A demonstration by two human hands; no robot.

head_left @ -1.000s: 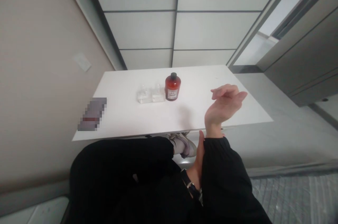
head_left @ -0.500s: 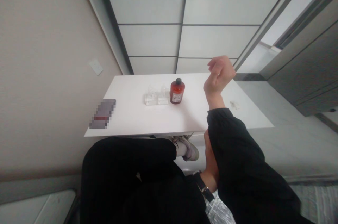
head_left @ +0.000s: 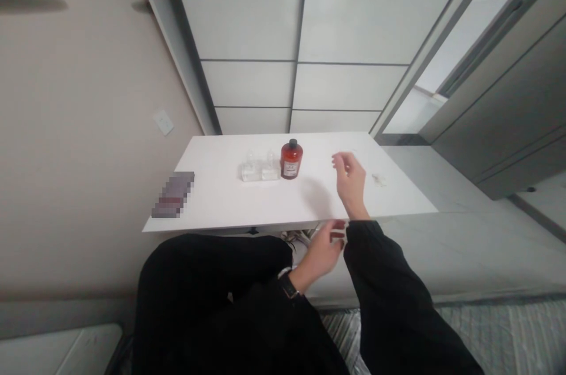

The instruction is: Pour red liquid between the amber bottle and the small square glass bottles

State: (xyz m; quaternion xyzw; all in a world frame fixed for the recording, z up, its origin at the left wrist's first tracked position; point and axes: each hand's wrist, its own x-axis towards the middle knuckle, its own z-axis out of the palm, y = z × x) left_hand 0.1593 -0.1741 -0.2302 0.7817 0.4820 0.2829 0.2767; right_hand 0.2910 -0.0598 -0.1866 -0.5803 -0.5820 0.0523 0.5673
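My left hand [head_left: 325, 248], with a black-strapped watch [head_left: 289, 285] at its wrist, is just off the near edge of the white table. Its fingers are spread and empty, close beside the black sleeve [head_left: 384, 269] of my other arm. Above the right part of the tabletop hangs my right hand [head_left: 351, 179], bent at the wrist. Its fingers curl loosely with a gap to the thumb, and nothing shows in them. To its left stands an amber bottle [head_left: 290, 160] with a black cap and pale label. Clear glass bottles [head_left: 260, 172] are beside it.
The white table [head_left: 234, 207] stretches ahead of my knees. A pixelated dark item [head_left: 173, 195] lies at its left end, and a small clear object [head_left: 378, 180] at the right. Behind is a paneled door [head_left: 252, 27]; a wall [head_left: 88, 157] bounds the left.
My right hand has come down and a little left, toward the tabletop. My left hand has moved up and left from the right forearm, its fingers spreading. The view has tilted slightly.
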